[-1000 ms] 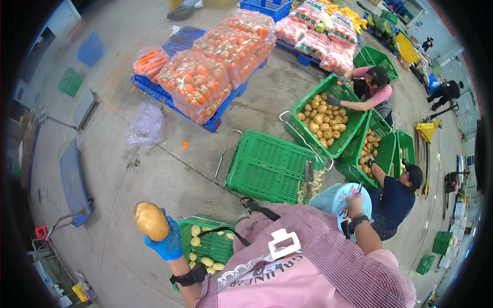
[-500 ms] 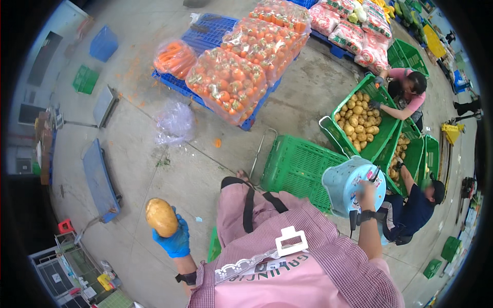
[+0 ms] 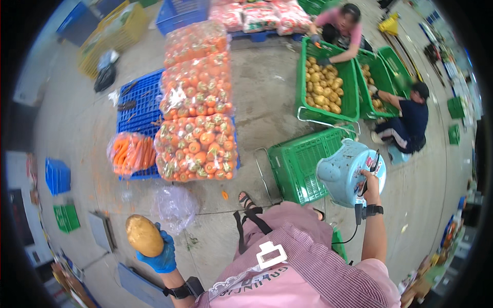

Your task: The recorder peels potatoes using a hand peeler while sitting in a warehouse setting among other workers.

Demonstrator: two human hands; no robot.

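A large potato (image 3: 145, 235) rests in my left hand (image 3: 163, 255), which wears a blue glove and has its fingers wrapped round the underside. Out to the right, my bare right hand (image 3: 371, 185) grips a light blue plastic stool (image 3: 339, 172) by its round seat, with the stool tipped on its side in the air. A thin dark object (image 3: 376, 161) shows at the same fingers; its kind is unclear. Just left of the stool lies an overturned green crate (image 3: 298, 172) on the floor.
Bags of persimmon-like orange produce (image 3: 197, 146) and a bag of carrots (image 3: 132, 153) sit on a blue pallet (image 3: 138, 110). Two people crouch at green crates (image 3: 351, 105) of potatoes (image 3: 322, 84). Crumpled clear plastic (image 3: 175, 208) lies on the floor.
The view has turned to the right, so pallet and crates appear further left. Both hands keep their holds on the potato and the stool.
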